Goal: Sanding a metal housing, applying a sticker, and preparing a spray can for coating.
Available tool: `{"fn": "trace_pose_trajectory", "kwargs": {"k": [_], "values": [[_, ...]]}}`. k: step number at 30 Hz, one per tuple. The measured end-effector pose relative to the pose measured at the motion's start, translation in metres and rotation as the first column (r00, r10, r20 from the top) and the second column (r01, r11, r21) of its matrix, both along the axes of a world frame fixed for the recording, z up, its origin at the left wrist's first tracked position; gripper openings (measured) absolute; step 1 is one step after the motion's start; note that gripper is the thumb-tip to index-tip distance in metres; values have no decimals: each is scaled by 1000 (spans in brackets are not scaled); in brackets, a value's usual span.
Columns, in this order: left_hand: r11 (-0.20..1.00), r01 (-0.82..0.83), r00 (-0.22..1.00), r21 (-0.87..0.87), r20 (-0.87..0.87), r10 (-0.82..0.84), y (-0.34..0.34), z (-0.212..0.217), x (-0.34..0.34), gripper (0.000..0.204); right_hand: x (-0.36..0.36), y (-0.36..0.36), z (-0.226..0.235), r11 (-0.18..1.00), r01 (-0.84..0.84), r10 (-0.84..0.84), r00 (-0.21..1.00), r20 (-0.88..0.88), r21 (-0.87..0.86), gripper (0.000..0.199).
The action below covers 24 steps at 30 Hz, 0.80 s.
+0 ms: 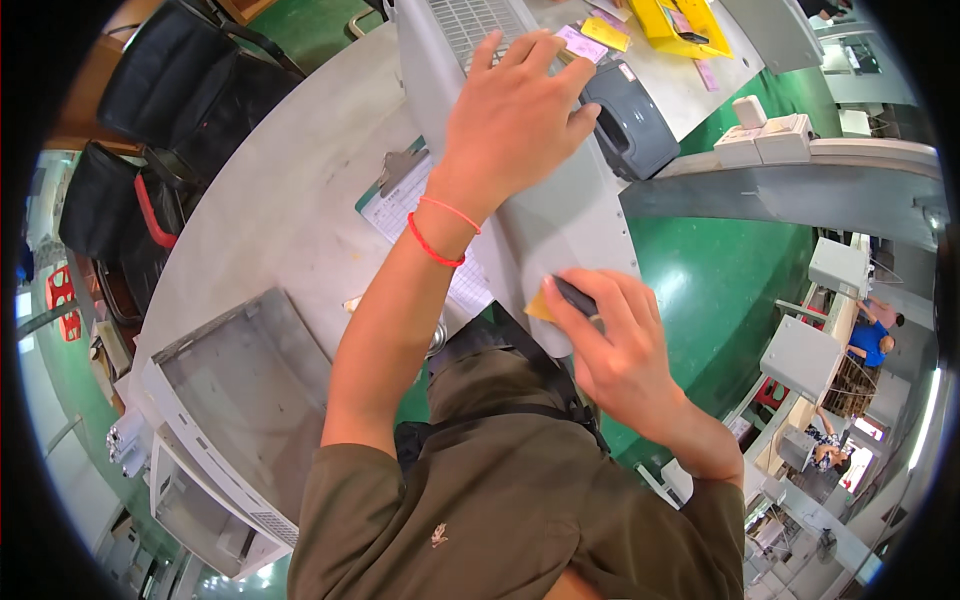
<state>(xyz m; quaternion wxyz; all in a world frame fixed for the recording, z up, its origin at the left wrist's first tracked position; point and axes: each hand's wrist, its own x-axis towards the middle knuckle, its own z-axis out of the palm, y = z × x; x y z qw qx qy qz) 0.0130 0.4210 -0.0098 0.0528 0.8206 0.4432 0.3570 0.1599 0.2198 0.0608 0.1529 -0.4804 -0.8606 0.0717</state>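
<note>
My left hand (520, 115) lies with its fingers spread on a long light-grey casing (585, 215), near the casing's slotted grille (465, 30). Closer to my body, my right hand (625, 345) is closed round a small tool with a yellow edge (540, 306) and a dark grip. That tool is at the casing's near end; whether its edge touches the surface I cannot tell. Red string bracelets circle my left wrist. Partly hidden beneath my left forearm is a clipboard (398, 168) with a printed sheet (468, 290).
A dark-grey box (632, 120) stands beside the casing. Beyond lie a yellow tray (680, 25) and paper slips (605, 33). Another grey casing (250, 370) rests on the white table (270, 210) at left. Black chairs (185, 85) stand behind it. People (872, 340) sit far right.
</note>
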Motion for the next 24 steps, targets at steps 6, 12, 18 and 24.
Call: {"fn": "trace_pose_trajectory", "kwargs": {"k": [6, 12, 18, 24], "values": [[1000, -13, 1000, 25, 7, 13, 2, -3, -2, 34, 6, -3, 1, 999, -29, 29, 1000, 8, -27, 50], [1000, 2, 1000, 4, -1, -2, 3, 0, 0, 35, 2, 9, -1, 999, -49, 49, 999, 15, -14, 51], [1000, -18, 1000, 23, -6, 18, 4, 1, 3, 35, 7, 11, 3, 997, -77, 78, 997, 24, -13, 51], [1000, -8, 1000, 4, 5, 8, 7, -3, 4, 34, 11, 3, 2, 998, -66, 66, 997, 50, 7, 51]]}}
